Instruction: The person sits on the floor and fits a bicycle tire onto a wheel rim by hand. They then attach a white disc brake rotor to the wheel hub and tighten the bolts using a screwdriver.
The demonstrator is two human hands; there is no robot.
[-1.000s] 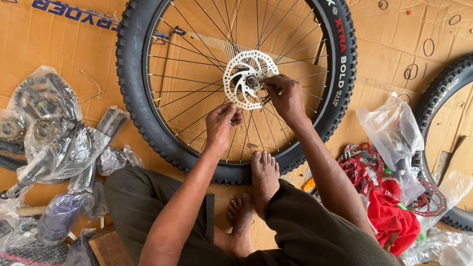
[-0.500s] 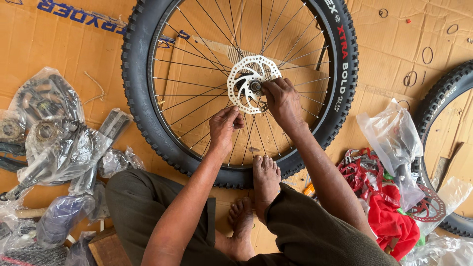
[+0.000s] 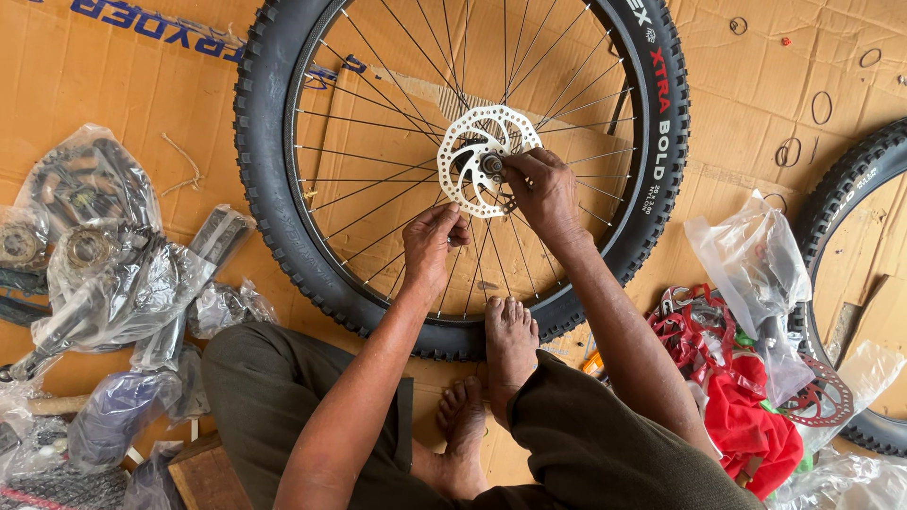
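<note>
Black knobby rubber rings the bicycle wheel (image 3: 463, 170) that lies flat on the cardboard floor (image 3: 104, 85) in front of you, seen from your head camera looking straight down. At its centre sits the silver brake disc (image 3: 470, 156), drilled with small holes, around the hub (image 3: 492, 164).

Your right hand (image 3: 543, 194) rests over the lower right edge of the disc, fingertips pinched at the hub; whether that grip clenches a small part or only the axle end, you cannot tell from here. Your left hand (image 3: 431, 244) hovers over the spokes just below the disc, thumb and fingers closed together as if on something tiny, but what it holds is too small to make out.

Your bare feet (image 3: 510, 345) sit against the near side of the tyre, one touching its tread, with your dark green trousers (image 3: 274, 387) folded beneath.

To your left lie plastic bags of metal parts (image 3: 104, 255), cogs and a chainring showing through. To your right sits a second tyre (image 3: 850, 198), a clear bag (image 3: 756, 264), a red cloth (image 3: 746, 425) and another brake disc (image 3: 822, 397) near it.
</note>
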